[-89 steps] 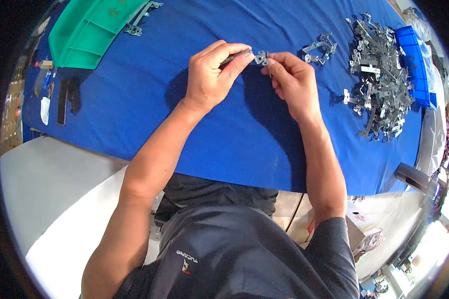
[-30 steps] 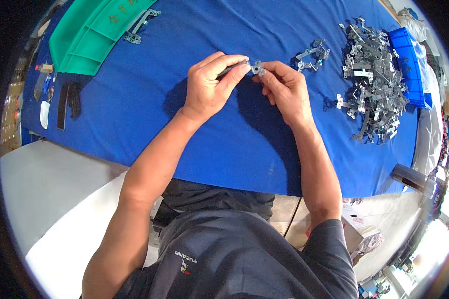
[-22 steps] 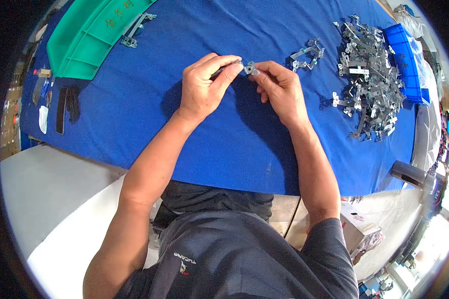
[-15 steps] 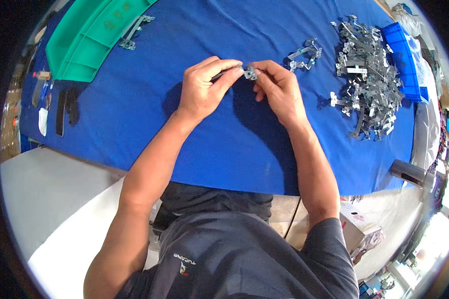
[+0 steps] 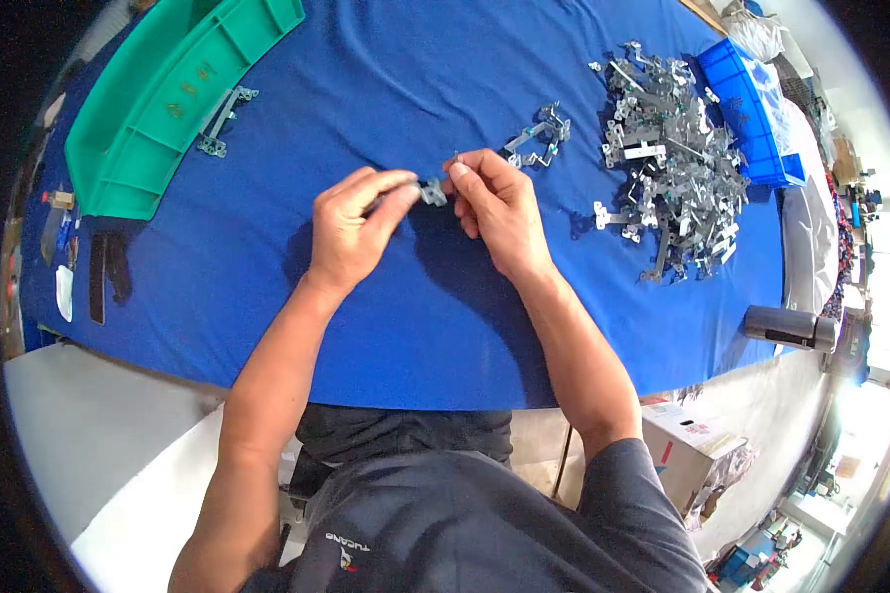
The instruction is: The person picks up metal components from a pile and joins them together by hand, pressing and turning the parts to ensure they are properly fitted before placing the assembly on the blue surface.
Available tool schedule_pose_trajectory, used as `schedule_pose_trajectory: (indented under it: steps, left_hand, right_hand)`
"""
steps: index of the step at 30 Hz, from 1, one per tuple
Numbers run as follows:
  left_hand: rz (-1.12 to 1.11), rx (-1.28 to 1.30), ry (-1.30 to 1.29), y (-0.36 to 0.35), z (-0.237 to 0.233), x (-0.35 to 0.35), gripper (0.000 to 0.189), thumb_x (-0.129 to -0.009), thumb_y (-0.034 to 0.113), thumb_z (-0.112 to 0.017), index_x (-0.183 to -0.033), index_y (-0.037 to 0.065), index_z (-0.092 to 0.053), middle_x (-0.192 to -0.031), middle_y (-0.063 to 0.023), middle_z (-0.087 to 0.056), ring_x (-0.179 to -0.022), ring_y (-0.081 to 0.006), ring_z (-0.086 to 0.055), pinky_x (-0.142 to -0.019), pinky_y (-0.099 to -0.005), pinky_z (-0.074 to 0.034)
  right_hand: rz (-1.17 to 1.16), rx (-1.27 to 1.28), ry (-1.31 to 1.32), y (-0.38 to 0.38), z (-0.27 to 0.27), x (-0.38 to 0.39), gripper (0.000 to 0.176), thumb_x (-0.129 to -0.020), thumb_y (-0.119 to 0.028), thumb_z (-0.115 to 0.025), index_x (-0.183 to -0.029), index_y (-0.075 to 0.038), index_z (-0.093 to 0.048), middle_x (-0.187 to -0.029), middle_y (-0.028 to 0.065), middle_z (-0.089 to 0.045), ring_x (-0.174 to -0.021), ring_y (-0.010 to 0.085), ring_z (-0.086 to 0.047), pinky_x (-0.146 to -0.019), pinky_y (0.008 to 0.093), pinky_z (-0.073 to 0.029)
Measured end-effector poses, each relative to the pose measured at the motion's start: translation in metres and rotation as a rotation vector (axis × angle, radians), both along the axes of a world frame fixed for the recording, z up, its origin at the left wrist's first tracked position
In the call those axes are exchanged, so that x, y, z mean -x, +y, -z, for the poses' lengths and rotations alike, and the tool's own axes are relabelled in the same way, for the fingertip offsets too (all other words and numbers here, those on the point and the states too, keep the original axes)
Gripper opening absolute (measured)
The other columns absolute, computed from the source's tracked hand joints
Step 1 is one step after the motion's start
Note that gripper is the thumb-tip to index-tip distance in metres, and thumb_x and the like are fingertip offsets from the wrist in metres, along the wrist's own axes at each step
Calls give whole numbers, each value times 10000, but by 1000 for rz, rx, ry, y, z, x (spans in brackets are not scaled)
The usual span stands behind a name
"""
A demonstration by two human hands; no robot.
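Between the thumb and fingers of my left hand [image 5: 351, 225] is a small metal bracket [image 5: 431, 192], its silvery end with holes sticking out to the right. The rest of it is hidden by my fingers. My right hand [image 5: 499, 208] is just to the right, apart from the bracket, with thumb and forefinger pinched together. Something tiny and dark shows at its fingertips, too small to name. Beyond my right hand, a few loose metal brackets [image 5: 542, 133] lie on the blue cloth [image 5: 396, 326].
A large heap of metal brackets [image 5: 677, 148] lies at the right, beside a blue bin [image 5: 742, 114]. At the upper left stands a green bin [image 5: 158, 128], with assembled brackets [image 5: 225, 121] next to it. A dark cylinder [image 5: 789, 328] lies near the right edge.
My right hand has come away from the bracket, leaving a gap; my left hand keeps hold of it. The whole view has shifted, so the table things appear further left.
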State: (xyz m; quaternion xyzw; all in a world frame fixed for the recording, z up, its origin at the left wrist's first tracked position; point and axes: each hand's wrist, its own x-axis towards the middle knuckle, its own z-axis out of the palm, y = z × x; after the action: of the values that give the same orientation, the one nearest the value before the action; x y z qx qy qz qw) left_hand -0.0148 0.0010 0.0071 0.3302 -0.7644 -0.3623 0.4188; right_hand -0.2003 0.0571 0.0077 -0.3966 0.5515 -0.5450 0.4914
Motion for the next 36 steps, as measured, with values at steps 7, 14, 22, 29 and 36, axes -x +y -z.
schedule_pose_trajectory:
  steps: [7,14,22,29,36]
  left_hand:
    - [-50,-121,89,0,-1,0,142,-928,89,-725,-1019,-19,-739,-783,-42,-667,-680,-81,-573,-604,-253,-451]
    - [-27,-104,76,-1,-1,-1,145,-915,79,-731,-1027,-11,-745,-788,-52,-675,-677,-92,-586,-601,-257,-457]
    - [-12,-12,53,-2,-2,-1,153,-906,100,-745,-1030,10,-751,-797,-60,-672,-688,-120,-597,-616,-272,-461]
    - [17,25,55,-1,2,-1,151,-909,109,-747,-1021,7,-750,-798,-58,-683,-676,-107,-594,-603,-267,-458]
    - [-17,51,33,1,-1,-2,142,-909,103,-746,-1013,7,-752,-794,-58,-679,-665,-102,-589,-591,-265,-458]
  right_hand:
    - [-99,24,281,3,2,-4,185,-990,-144,-613,-1061,5,-697,-793,59,-708,-651,99,-619,-586,281,-504]
    - [-108,-4,278,4,-1,-1,174,-974,-128,-622,-1063,-3,-702,-807,52,-711,-659,94,-621,-590,282,-505]
    - [-111,-19,236,3,4,-3,169,-994,-128,-601,-1071,-15,-702,-784,18,-676,-632,69,-588,-522,248,-485]
    - [-142,-13,331,3,5,-1,175,-1002,-140,-599,-1073,-16,-700,-759,30,-663,-611,79,-589,-517,260,-481]
    - [-120,-7,297,3,2,-2,177,-1000,-149,-611,-1076,-16,-702,-768,35,-670,-604,76,-581,-516,259,-480]
